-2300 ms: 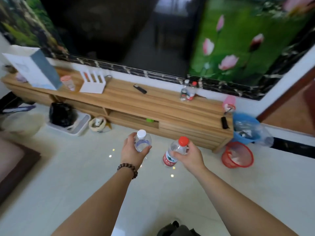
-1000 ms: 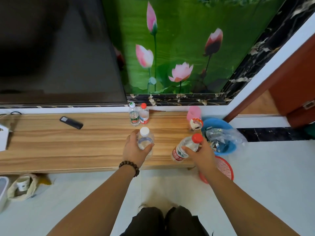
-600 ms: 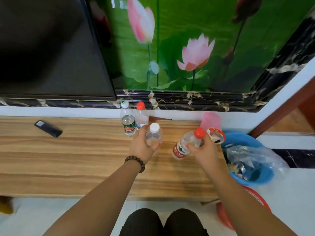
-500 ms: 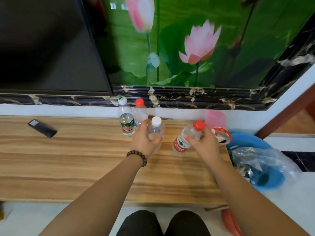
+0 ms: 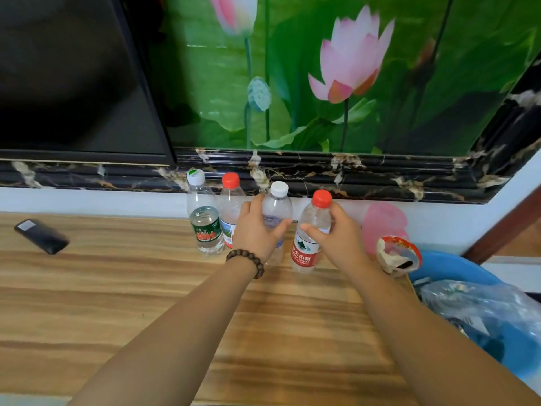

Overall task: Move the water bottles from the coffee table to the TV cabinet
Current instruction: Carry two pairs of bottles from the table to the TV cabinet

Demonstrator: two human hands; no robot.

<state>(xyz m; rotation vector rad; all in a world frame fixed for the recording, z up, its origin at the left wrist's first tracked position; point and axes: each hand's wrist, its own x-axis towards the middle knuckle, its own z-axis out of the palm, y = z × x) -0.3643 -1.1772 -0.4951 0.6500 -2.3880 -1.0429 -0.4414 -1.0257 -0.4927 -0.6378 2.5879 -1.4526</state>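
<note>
My left hand (image 5: pixel 256 230) grips a clear white-capped bottle (image 5: pixel 276 210) standing upright on the wooden TV cabinet (image 5: pixel 117 303). My right hand (image 5: pixel 336 235) grips a red-capped bottle with a red label (image 5: pixel 310 230), upright on the cabinet just right of it. Two more bottles stand against the wall to the left: a white-capped one with a green label (image 5: pixel 203 221) and a red-capped one (image 5: pixel 231 206), partly hidden behind my left hand. All stand in a row.
A black remote (image 5: pixel 41 236) lies on the cabinet at the left. A pink cup (image 5: pixel 383 224) and a torn red-rimmed container (image 5: pixel 396 254) sit at the cabinet's right end. A blue basin with a plastic bag (image 5: pixel 483 312) is beyond the edge. A TV screen (image 5: pixel 67 74) hangs above.
I came up to the cabinet and both hands reached forward and lowered their bottles upright onto its top, beside the two bottles by the wall.
</note>
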